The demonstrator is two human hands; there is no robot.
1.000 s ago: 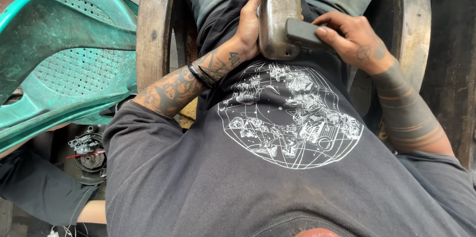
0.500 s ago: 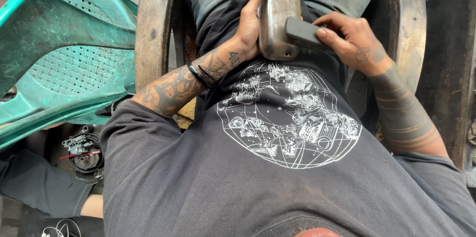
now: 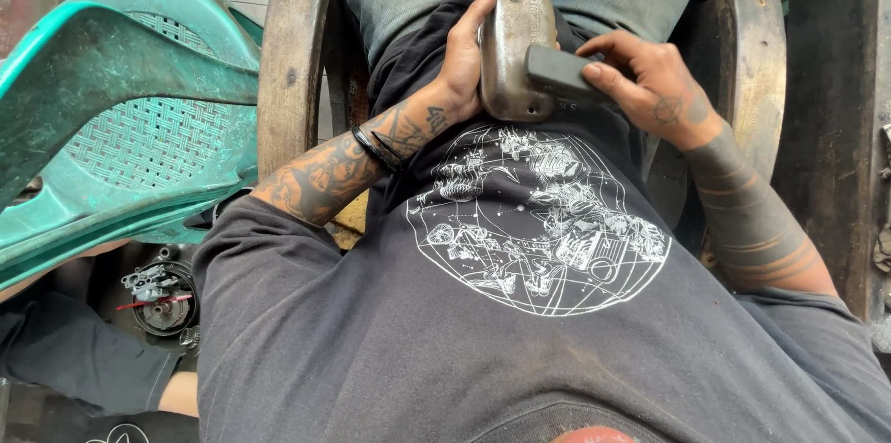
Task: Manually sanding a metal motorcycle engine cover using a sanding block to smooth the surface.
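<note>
The left hand (image 3: pixel 464 67) clamps the long side of a dull metal engine cover (image 3: pixel 512 35) propped upright on the lap, while the right hand (image 3: pixel 650 81) pinches a dark sanding block (image 3: pixel 557 72) against its face; the cover looks rigid, weighty and smooth, best held by its edges.

wooden armrests (image 3: pixel 295 53) flank lap, teal chair (image 3: pixel 121 118) perhaps crowding left

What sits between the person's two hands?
In the head view, a worn metal cover held by the left hand, and a dark block the right hand presses against it.
</note>
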